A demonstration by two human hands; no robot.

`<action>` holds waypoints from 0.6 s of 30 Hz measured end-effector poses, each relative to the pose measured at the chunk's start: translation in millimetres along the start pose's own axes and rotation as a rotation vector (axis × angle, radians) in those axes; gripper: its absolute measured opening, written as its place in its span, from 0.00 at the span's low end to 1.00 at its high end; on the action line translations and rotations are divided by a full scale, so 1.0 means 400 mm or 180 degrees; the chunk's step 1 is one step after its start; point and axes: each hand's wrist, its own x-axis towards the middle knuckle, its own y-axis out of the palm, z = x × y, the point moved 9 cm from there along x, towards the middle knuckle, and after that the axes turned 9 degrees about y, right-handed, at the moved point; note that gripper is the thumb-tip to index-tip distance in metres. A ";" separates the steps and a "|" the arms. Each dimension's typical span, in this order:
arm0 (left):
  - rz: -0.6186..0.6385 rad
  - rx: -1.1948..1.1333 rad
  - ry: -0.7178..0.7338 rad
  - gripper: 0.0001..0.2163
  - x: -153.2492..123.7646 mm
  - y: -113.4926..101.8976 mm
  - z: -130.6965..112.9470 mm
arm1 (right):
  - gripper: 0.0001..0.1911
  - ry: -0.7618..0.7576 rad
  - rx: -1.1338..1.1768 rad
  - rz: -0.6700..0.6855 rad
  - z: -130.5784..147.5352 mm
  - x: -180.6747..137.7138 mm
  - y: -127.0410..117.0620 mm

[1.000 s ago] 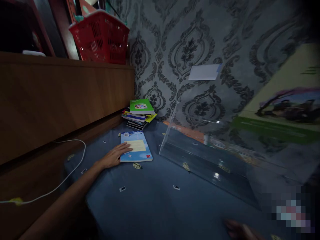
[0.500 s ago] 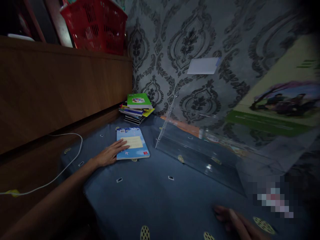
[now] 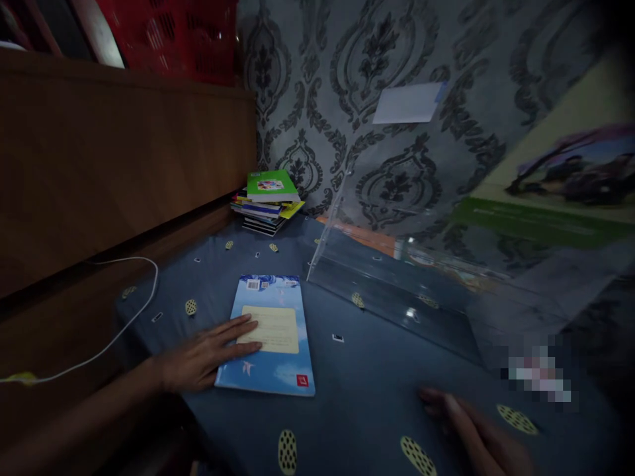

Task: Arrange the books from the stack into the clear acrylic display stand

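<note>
Main risk, as judged: the blue book (image 3: 290,377) lies flat under the fingers of the left hand (image 3: 206,357), which bear on its left half only, so uneven pressure could swing it round instead of shifting it squarely. Its near left corner, beneath the palm side, sits near the rim of the desk (image 3: 357,410); a pull toward the wrist might carry that corner over. The cloth could also ruck up under the cover if pressed hard. Second risk: the clear stand (image 3: 441,337) rises beyond the right hand (image 3: 476,433); a careless forward reach could knock it. The book stack (image 3: 270,188), well beyond the left fingertips, looks uneven and might slip if bumped. Pose: left forearm enters from lower left, palm down, fingers extended and slightly spread over the pale panel; no pinch visible, thumb position unclear. Wrist blurred. Right hand rests low, well apart from the book, fingers loosely bent, partly cut off by the frame; cannot tell whether its fingertips meet or hold anything.
</note>
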 end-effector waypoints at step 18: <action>0.0719 -0.0243 0.1336 0.28 0.244 0.146 -0.222 | 0.20 -0.1013 -0.0314 -0.0322 0.156 -0.054 -0.013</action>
